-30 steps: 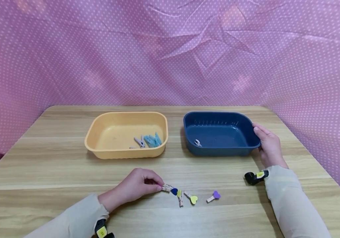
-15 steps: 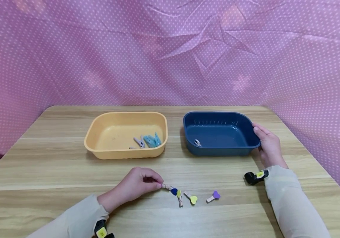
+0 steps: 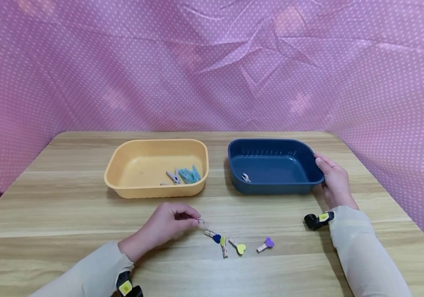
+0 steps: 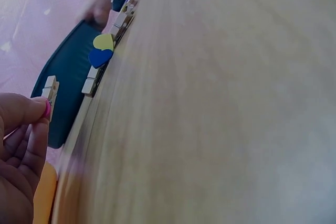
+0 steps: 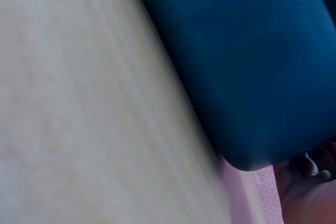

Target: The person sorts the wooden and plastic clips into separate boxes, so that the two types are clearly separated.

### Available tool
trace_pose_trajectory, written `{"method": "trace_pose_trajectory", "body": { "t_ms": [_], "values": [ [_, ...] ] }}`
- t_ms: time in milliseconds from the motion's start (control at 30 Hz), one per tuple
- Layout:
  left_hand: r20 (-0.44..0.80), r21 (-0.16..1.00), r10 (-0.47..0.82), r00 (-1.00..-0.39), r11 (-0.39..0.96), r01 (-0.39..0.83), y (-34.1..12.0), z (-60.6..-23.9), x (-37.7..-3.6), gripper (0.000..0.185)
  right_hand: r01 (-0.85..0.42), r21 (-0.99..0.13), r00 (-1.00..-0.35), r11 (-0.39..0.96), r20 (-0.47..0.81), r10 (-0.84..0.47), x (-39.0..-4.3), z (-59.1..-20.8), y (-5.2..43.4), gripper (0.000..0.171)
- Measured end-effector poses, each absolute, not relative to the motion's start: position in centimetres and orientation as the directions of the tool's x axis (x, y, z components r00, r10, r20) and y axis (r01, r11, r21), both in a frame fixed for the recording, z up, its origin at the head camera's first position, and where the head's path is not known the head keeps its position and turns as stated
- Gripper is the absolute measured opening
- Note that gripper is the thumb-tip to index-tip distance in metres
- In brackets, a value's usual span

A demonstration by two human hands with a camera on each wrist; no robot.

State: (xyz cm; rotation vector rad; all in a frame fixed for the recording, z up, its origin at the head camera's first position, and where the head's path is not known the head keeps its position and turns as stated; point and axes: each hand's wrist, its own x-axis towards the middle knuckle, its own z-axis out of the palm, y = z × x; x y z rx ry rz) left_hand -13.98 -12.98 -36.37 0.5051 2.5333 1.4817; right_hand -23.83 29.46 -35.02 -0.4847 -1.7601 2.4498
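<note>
Between thumb and fingertips, my left hand [image 3: 163, 225] pinches a small wooden clothespin [image 4: 51, 88] by its pink end, raised over the table. Beside it on the wood lie a clothespin with a dark blue heart [image 3: 217, 239], two with yellow hearts [image 3: 241, 248] and one with a purple heart [image 3: 269, 242]. My right hand [image 3: 336, 183] grips the right end of a dark blue tub [image 3: 276, 189], thumb over the rim and fingers outside. A small pale clothespin [image 3: 246, 177] lies in that tub's front left corner.
A yellow tub [image 3: 156, 192] stands left of the blue one, holding light blue clothespins [image 3: 189, 175] and a grey-lilac clothespin [image 3: 173, 176]. The wooden table [image 3: 67, 206] ends at a pink dotted curtain [image 3: 182, 82] behind and at the sides.
My left hand has drawn up and slightly back from the blue-heart clothespin, taking the pink-ended one with it. My right hand stays on the blue tub.
</note>
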Motion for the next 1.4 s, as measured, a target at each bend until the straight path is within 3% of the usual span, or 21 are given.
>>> {"method": "trace_pose_trajectory", "body": {
  "t_ms": [367, 600, 967, 1400],
  "values": [
    [0.002, 0.883, 0.319, -0.948, 0.445, 0.152, -12.9, -35.7, -14.1, 0.014, 0.080, -0.929, -0.951, -0.362, -0.180, 0.252, -24.0, -35.1, 29.3, 0.031],
    [0.020, 0.887, 0.282, -0.959, 0.437, 0.147, -12.6, -35.7, -14.2, 0.014, 0.092, -0.927, -0.950, -0.364, -0.191, 0.247, -23.9, -35.1, 29.4, 0.036],
    [0.071, 0.885, 0.228, -0.971, 0.435, 0.166, -12.1, -35.7, -14.5, 0.013, 0.060, -0.926, -0.959, -0.372, -0.158, 0.237, -23.9, -35.2, 29.5, 0.028],
    [0.076, 0.931, 0.204, -0.976, 0.335, 0.143, -10.9, -35.0, -14.6, 0.015, 0.050, -0.924, -0.959, -0.380, -0.150, 0.239, -23.8, -35.3, 29.6, 0.024]
  ]
}}
